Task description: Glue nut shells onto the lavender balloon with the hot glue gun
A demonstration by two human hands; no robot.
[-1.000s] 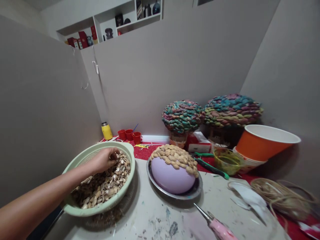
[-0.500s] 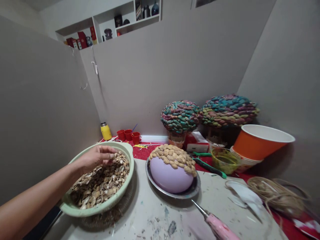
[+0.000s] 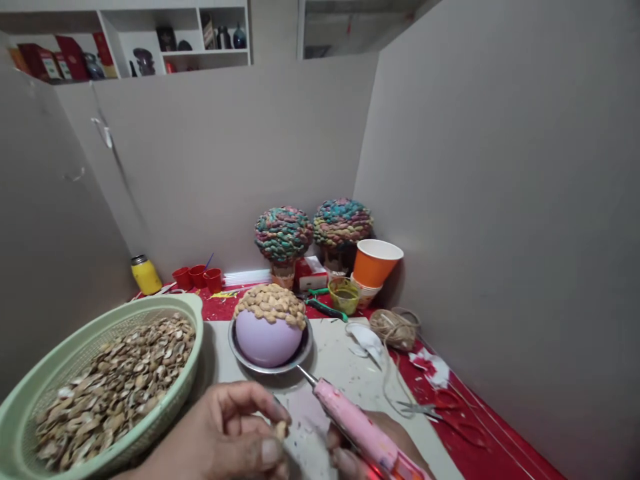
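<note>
Between the thumb and fingers of my left hand (image 3: 240, 433) is a peanut shell (image 3: 282, 429), held low in front of the bowl. My right hand (image 3: 390, 437) wraps round a pink hot glue gun (image 3: 350, 420), whose metal nozzle points up and left toward the bowl's rim. A lilac balloon (image 3: 267, 340) rests in a metal bowl (image 3: 235, 357), its upper part covered with rows of peanut shells (image 3: 270, 303). Left of my hands, a pale green colander (image 3: 193, 363) holds many loose shells (image 3: 120, 387).
Behind stand two colourful shell-covered balls (image 3: 283, 233) on bases, an orange paper cup (image 3: 376, 267), a yellowish bowl (image 3: 344, 297) and green-handled pliers (image 3: 325, 308). Red cups (image 3: 197, 275) and a yellow bottle (image 3: 145, 273) stand back left. Twine (image 3: 395, 328) and scissors (image 3: 445, 413) lie right.
My left hand has left the colander and come to the front middle with a peanut shell. The view has swung right, bringing my right hand and the scissors into sight.
</note>
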